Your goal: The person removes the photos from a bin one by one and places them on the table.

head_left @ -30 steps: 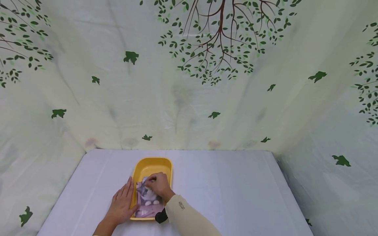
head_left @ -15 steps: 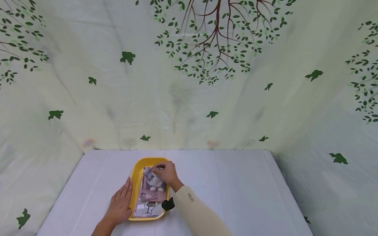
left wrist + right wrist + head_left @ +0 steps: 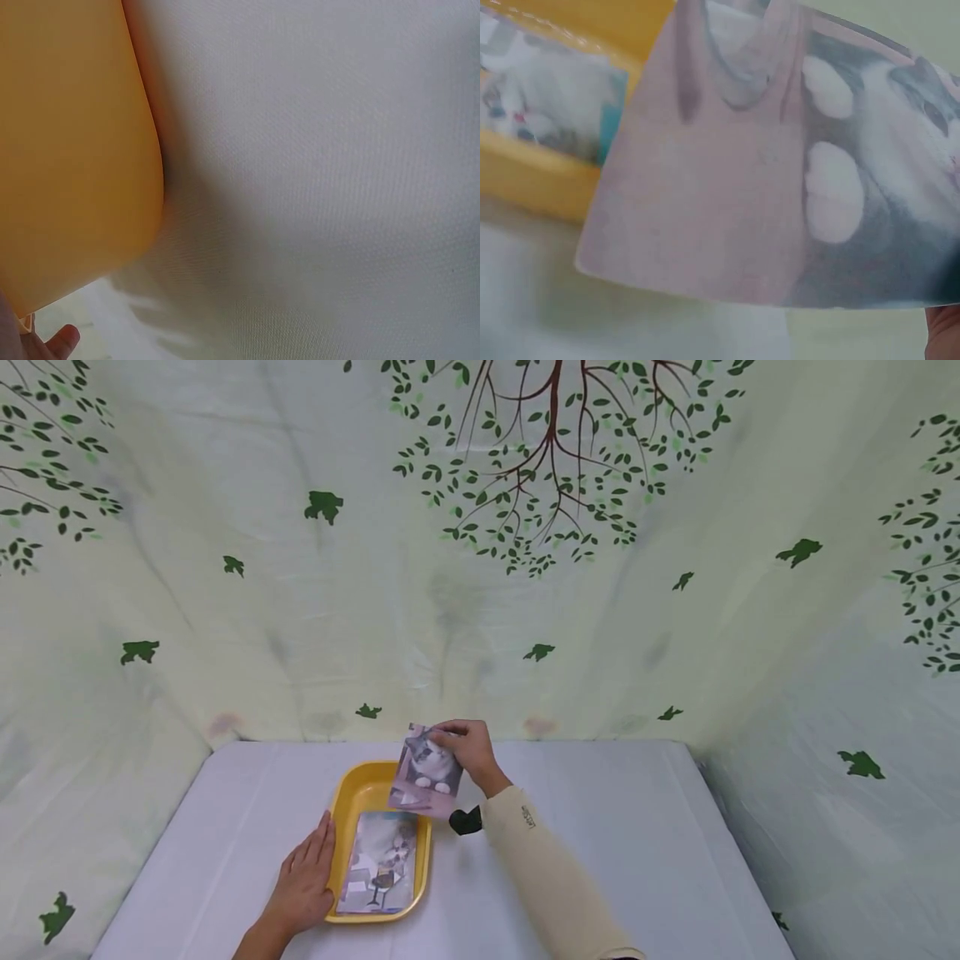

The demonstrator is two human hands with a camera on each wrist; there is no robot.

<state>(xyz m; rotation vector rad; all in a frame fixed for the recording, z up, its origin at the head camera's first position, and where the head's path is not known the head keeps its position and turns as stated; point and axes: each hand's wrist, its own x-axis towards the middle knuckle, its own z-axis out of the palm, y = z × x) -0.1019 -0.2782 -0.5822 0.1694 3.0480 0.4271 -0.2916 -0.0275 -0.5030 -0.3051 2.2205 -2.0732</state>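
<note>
Fingers of the right hand are pinching the top edge of a cat photo, which is hanging with its long axis near upright, just above the far right corner of the yellow tray (itself sitting on the white table). Beside that tray's left rim, the left hand is resting flat with fingers straight, holding nothing, while the right forearm is reaching forward past the tray's right side. Inside the tray another photo is lying flat, nearer the left hand.

White-clothed table, yellow tray on its near left, left hand flat beside it
</note>
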